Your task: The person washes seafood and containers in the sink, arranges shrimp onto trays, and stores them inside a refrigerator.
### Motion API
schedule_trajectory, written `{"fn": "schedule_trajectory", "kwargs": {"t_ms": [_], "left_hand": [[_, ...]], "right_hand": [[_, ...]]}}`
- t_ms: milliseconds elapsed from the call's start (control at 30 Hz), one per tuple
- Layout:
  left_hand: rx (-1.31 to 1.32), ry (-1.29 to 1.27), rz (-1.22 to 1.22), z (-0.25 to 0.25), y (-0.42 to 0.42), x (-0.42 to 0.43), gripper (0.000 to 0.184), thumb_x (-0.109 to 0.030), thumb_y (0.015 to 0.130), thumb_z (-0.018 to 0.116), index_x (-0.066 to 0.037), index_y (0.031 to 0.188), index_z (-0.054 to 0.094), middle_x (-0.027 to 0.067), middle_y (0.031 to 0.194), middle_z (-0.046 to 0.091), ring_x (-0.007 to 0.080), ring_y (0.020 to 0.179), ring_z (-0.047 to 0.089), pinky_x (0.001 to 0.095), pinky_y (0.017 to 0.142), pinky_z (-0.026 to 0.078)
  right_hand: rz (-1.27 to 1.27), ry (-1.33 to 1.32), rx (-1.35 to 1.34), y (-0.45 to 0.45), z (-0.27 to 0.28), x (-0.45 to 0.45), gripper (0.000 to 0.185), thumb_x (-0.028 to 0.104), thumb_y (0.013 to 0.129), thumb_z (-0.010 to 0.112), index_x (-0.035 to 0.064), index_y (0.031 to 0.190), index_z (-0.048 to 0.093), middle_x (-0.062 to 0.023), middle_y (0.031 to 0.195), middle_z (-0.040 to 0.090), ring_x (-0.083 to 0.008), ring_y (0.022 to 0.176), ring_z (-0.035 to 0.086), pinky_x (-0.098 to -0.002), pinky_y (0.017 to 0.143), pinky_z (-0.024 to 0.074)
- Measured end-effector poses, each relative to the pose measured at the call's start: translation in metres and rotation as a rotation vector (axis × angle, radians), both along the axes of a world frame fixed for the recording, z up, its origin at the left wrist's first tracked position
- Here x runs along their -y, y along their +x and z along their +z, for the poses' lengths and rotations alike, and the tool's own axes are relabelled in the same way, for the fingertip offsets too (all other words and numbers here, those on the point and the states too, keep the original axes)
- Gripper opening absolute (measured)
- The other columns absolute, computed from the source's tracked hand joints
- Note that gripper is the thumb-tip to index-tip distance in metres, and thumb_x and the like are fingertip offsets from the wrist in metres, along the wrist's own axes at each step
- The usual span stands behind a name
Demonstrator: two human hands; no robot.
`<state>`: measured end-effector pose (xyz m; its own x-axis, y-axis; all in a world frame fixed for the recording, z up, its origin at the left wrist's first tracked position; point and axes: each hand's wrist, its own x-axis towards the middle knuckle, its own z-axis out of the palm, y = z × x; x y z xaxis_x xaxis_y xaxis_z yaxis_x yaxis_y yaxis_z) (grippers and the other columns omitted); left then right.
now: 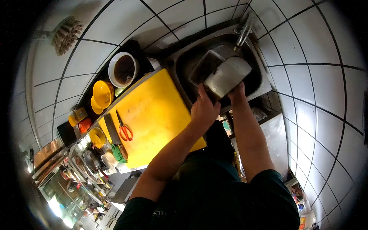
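Note:
Over the sink (256,82), a rectangular metal container (229,76) is tilted between my two hands. My left hand (205,109) grips its near left edge, fingers curled on the rim. My right hand (237,92) holds the near right side; its fingertips are partly hidden under the container. Behind it, down in the basin, sits another rectangular container (199,69), partly covered by the one I hold. The curved faucet (245,32) rises at the sink's far right corner; I cannot tell whether water runs.
Left of the sink lies a yellow cutting board (157,111) with red-handled scissors (124,130) and a cleaver (112,130). A white pot of dark liquid (123,69) and yellow bowls (102,94) line the wall. A brush (67,36) hangs there. Tiled walls (303,50) bound the right.

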<state>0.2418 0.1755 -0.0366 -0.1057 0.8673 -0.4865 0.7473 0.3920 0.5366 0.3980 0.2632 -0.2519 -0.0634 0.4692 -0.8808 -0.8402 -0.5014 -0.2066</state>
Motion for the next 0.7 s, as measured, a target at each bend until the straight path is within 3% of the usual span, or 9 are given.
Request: {"fn": "schedule_trajectory", "kwargs": {"t_ms": [267,367,433,467,700], "left_hand": [[-0.091,0.127,-0.215,0.004,-0.001,0.034,0.098,-0.019,0.086,0.072,0.001,0.156,0.006,0.0329,0.113,0.059,0.0442,0.092,0.068,0.0483,0.077,0.059],[-0.177,0.211,-0.342,0.011,-0.016,0.043,0.096,-0.017,0.086,0.072,0.001,0.156,0.009,0.0306,0.109,0.059,0.0417,0.089,0.067,0.0477,0.075,0.058],[-0.224,0.295,-0.406,0.016,-0.029,0.051,0.095,-0.015,0.085,0.072,0.0,0.156,0.012,0.0294,0.108,0.059,0.04,0.088,0.066,0.047,0.075,0.058],[-0.247,0.337,-0.439,0.019,-0.037,0.055,0.094,-0.014,0.085,0.072,0.0,0.156,0.013,0.0289,0.108,0.059,0.0392,0.088,0.066,0.0467,0.076,0.058],[-0.38,0.787,-0.453,0.06,-0.117,0.087,0.077,-0.006,0.084,0.069,0.0,0.151,0.033,0.0222,0.098,0.058,0.0333,0.084,0.062,0.0431,0.07,0.055]], "right_hand": [[0.19,0.202,0.363,0.019,0.008,0.021,0.049,0.034,0.101,0.046,0.0139,0.146,0.047,-0.008,0.157,0.036,-0.0304,0.144,0.024,-0.0489,0.116,0.0194],[0.834,0.315,0.909,0.027,0.027,0.036,0.052,0.036,0.1,0.049,0.0148,0.148,0.045,-0.0089,0.158,0.033,-0.0318,0.146,0.02,-0.0514,0.116,0.0165],[1.646,0.396,1.614,0.029,0.069,0.039,0.055,0.037,0.099,0.05,0.0154,0.148,0.044,-0.0096,0.158,0.032,-0.0328,0.146,0.018,-0.0531,0.116,0.0145],[1.823,0.426,1.753,0.025,0.088,0.039,0.056,0.038,0.098,0.051,0.0157,0.149,0.043,-0.0099,0.159,0.031,-0.0333,0.147,0.016,-0.0539,0.117,0.0135],[2.339,0.545,1.874,-0.011,0.187,0.026,0.064,0.043,0.095,0.056,0.0178,0.152,0.04,-0.012,0.161,0.026,-0.0366,0.15,0.007,-0.0598,0.118,0.0067]]}}
